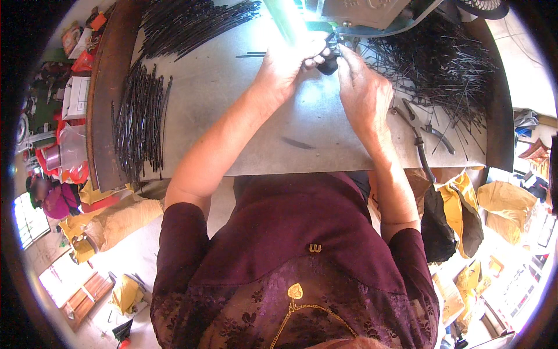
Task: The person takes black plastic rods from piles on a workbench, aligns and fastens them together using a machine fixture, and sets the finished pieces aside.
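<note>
My left hand [297, 60] is curled at the machine [372, 13], its fingers closed and partly washed out by lamp glare. My right hand [365, 87] is beside it, thumb and fingers pinched together at the same spot. What either hand grips is too small and too bright to make out. A small black piece [328, 66] shows between the hands, below the machine's working point. Two thin black rods [251, 54] lie just left of my left hand. To the right of my right wrist rest dark-handled pliers [416, 123].
Thin black rods are bunched in a far-left pile [192, 23] and a near-left pile [139, 122]. A tangled heap of rods [444, 64] covers the right side. The metal table [244, 157] has raised brown side edges. Yellow sacks [465, 203] stand below its right end.
</note>
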The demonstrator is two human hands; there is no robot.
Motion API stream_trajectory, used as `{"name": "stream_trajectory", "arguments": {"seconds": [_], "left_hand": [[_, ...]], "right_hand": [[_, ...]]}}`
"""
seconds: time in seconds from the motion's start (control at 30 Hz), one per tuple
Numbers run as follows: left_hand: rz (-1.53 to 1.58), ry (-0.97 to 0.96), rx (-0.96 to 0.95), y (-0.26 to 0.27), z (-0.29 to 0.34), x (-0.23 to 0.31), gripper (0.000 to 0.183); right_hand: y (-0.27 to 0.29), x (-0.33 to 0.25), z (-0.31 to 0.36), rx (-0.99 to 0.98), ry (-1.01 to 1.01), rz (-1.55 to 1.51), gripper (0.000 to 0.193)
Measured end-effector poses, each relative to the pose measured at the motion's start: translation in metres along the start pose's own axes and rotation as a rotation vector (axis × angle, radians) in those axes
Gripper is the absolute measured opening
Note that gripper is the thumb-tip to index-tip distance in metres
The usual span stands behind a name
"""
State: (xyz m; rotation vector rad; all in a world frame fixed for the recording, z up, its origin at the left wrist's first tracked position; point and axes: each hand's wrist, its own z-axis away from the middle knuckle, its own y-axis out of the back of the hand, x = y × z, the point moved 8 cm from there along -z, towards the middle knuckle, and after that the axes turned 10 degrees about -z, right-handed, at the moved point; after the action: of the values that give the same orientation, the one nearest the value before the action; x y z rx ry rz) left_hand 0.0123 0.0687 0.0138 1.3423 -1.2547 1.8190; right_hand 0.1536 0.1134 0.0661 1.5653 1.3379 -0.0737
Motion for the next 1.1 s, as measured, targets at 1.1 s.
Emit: {"name": "stream_trajectory", "arguments": {"seconds": [1.1], "left_hand": [[0.029,0.029,0.073,0.0,0.008,-0.005,0.021]], "right_hand": [[-0.006,0.001,0.003,0.041,0.016,-0.078,0.032]]}}
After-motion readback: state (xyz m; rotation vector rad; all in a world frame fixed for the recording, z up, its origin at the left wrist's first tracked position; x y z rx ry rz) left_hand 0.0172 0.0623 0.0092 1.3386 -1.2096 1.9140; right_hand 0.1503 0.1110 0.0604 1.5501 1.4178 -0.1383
